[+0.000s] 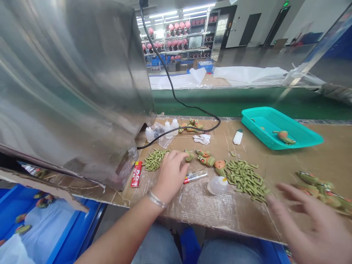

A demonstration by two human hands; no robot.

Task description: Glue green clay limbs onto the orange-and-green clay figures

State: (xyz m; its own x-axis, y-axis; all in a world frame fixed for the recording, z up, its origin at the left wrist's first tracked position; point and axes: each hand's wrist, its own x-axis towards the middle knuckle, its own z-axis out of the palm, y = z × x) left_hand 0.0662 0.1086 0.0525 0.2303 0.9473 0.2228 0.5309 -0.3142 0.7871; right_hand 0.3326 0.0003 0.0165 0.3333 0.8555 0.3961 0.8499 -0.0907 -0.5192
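- One small green figurine (189, 156) sits at the fingertips of the left hand (172, 170), on the brown cardboard worktop (233, 216); the thumb and fingers curve toward it, but I cannot tell whether they pinch it.
- The right hand (308, 220) is blurred, its fingers spread apart, near the larger pile of green curved pieces (244, 178). The pieces are too many to count.
- Three more figurines (206, 160) lie in a row between the left hand and that pile, some with orange parts.
- A second, smaller pile of green pieces (154, 160) lies just beside the left hand, with one red packet (136, 174) to its left.
- One squeeze bottle with a yellow tip (217, 185) lies before the larger pile; three white bottles (168, 130) stand farther back.
- Behind the row are one crumpled tissue (202, 139) and one white container with a dark green end (238, 136).
- Two overlapping clusters of figurines, one at the back (192, 126) and one at the far right (324, 190), cannot be counted surely.
- One turquoise basket (308, 136) holds one larger figurine (284, 136) and a few small bits.
- One black cable (173, 88) loops onto the worktop.
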